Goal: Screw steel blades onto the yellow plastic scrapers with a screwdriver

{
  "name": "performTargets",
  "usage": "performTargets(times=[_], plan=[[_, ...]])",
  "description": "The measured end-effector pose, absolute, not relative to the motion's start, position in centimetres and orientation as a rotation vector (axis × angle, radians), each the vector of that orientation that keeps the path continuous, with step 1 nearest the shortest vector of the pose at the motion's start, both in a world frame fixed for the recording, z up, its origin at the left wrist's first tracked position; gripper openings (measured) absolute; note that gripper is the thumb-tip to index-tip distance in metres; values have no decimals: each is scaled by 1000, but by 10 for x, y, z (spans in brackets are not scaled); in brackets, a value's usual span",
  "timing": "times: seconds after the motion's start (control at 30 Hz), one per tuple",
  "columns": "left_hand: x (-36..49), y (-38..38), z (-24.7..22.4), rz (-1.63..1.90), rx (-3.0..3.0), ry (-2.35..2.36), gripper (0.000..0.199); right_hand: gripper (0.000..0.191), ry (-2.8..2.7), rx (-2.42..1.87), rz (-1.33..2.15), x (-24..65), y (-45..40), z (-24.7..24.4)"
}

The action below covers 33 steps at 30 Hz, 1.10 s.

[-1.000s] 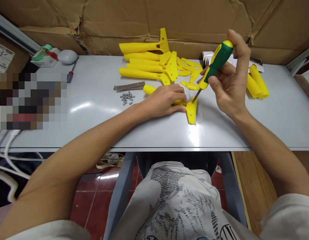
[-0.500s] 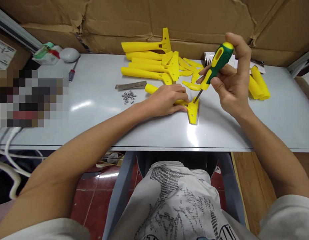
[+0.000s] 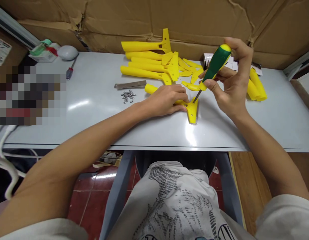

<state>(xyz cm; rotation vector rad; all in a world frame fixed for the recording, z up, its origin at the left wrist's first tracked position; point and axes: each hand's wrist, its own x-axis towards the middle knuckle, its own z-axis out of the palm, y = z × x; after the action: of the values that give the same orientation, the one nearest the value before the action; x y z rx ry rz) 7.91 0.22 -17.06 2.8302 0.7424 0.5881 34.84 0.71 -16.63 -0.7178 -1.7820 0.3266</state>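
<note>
A yellow scraper [image 3: 192, 114] lies on the table with its wide head toward the right and a blade edge showing. My left hand [image 3: 168, 99] is closed round its handle and presses it down. In my right hand [image 3: 232, 81] a green and yellow screwdriver [image 3: 216, 63] is held by the fingers, tilted, its tip on the upper part of the scraper's head. A screw shows lower on the head. Left of my left hand lie a small heap of screws [image 3: 128, 95] and a stack of metal blades [image 3: 131, 85].
Several yellow scraper handles [image 3: 144, 71] and loose yellow head pieces [image 3: 192, 75] lie at the back. More yellow handles [image 3: 256, 87] rest at right. A small screwdriver [image 3: 70, 71] and a white rounded object [image 3: 67, 52] are at back left. Cardboard [image 3: 119, 20] stands behind the table.
The screwdriver handle has turned in my right hand, showing more green side now. My left hand keeps its place on the scraper. The view has shifted slightly.
</note>
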Motion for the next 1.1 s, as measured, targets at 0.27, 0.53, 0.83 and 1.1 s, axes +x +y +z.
performTargets(times=[0.27, 0.53, 0.83, 1.1], plan=[[81, -4, -168, 563, 2861, 794, 23, 96, -1743, -749, 172, 338, 10, -177], [85, -15, -159, 501, 2951, 821, 19, 91, -1782, -736, 174, 344, -1, -164], [85, -14, -165, 575, 2981, 816, 21, 87, -1646, -591, 182, 347, 20, -170], [85, -12, -166, 565, 2976, 803, 27, 100, -1718, -503, 273, 355, 34, -182]])
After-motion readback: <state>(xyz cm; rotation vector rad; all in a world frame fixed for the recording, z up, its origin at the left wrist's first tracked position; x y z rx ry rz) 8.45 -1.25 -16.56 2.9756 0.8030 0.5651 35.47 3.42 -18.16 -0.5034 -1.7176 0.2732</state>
